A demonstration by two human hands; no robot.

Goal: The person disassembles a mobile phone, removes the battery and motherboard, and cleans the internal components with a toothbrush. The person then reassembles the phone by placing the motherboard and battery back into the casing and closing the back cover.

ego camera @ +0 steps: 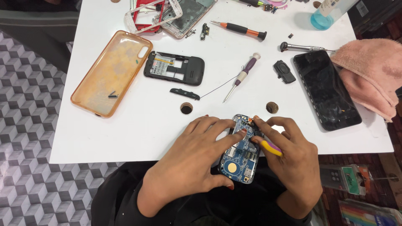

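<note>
My left hand grips a small phone with its blue circuit board exposed, at the near edge of the white table. Its fingers lie across the board's upper part and its thumb wraps the lower end. My right hand holds a yellow and purple tool in its fingers, with the index fingertip touching the top of the board. The tool's tip is hidden behind my fingers.
On the table lie an orange clear phone case, a black phone frame, a black smartphone, three screwdrivers, small black parts, a pink cloth and a blue liquid bottle. Two round holes pierce the tabletop.
</note>
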